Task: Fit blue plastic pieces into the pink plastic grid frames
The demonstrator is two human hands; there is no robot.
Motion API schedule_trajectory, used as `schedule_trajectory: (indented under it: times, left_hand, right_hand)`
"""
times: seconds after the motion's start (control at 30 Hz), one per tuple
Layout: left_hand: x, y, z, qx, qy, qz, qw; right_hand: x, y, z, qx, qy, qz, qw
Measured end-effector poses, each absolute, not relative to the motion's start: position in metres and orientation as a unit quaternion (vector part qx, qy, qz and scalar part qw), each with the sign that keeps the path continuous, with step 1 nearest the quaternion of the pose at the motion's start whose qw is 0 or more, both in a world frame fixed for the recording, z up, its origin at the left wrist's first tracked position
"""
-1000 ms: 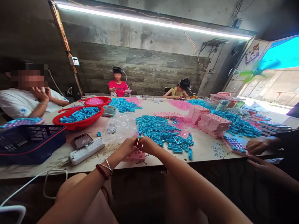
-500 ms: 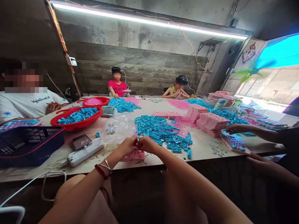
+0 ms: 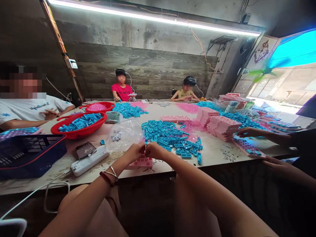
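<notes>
My left hand [image 3: 135, 152] and my right hand [image 3: 155, 150] meet at the table's near edge, fingers pinched together. What they hold is too small and hidden to name; a bit of pink shows at the left fingertips. Just beneath them lies a pink block with square openings [image 3: 141, 163], partly covered by my left hand. Beyond my right hand spreads a heap of blue plastic pieces [image 3: 163, 133], small and oblong, with pink translucent bits among them. A clear plastic bag [image 3: 125, 133] with small grey pieces in it rests beyond my left hand.
To the left are a dark blue basket [image 3: 32, 158], a white power strip [image 3: 90, 161] with a cable, and a red colander [image 3: 79, 131] of blue pieces. Stacked pink blocks [image 3: 222, 126] stand right, beside a co-worker's hand [image 3: 247, 132]. Other people sit around the table.
My hands stay together over the pink block with only slight finger movement. The view has shifted a little. Across the table, a co-worker's hands have lowered.
</notes>
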State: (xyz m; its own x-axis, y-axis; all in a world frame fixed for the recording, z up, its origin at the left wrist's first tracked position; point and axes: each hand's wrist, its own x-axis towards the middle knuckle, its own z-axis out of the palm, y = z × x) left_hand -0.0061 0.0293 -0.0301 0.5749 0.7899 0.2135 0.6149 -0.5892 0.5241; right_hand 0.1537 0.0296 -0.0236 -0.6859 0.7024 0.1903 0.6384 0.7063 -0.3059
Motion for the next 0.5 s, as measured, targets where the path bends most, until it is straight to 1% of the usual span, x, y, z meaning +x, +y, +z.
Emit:
schedule_trajectory:
  times: [0.33, 0.5]
  left_hand:
    - [-0.005, 0.034, -0.017, 0.901, 0.369, 0.155, 0.169]
    - [-0.004, 0.041, -0.02, 0.911, 0.347, 0.146, 0.17]
  right_hand:
    - [0.162, 0.038, -0.034, -0.356, -0.91, 0.134, 0.164]
    - [0.161, 0.037, -0.035, -0.349, -0.917, 0.114, 0.157]
